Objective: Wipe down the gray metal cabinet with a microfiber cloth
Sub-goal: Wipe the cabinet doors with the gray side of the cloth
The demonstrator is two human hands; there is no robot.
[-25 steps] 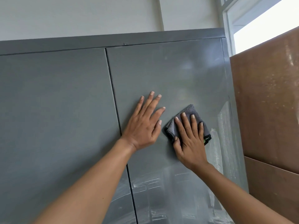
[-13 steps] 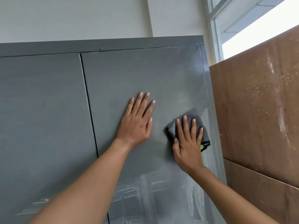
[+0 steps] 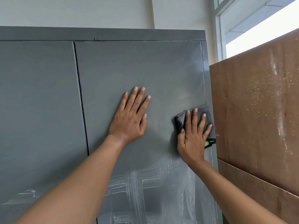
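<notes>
The gray metal cabinet (image 3: 139, 67) fills most of the view, its two doors meeting at a dark vertical seam left of centre. My left hand (image 3: 131, 117) lies flat on the right door with fingers straight and spread. My right hand (image 3: 193, 135) presses a folded gray microfiber cloth (image 3: 208, 117) with a green edge flat against the door's right edge, fingers straight over it. Pale wipe streaks show on the lower part of the door.
A brown, dusty cabinet or board (image 3: 258, 110) stands close against the gray cabinet's right side. Above it is a bright window (image 3: 258, 29). A pale wall (image 3: 97, 12) rises behind the cabinet's top edge.
My right hand has slid the cloth rightward across the door to its right edge. My left hand stays flat on the door. The view has shifted to the right.
</notes>
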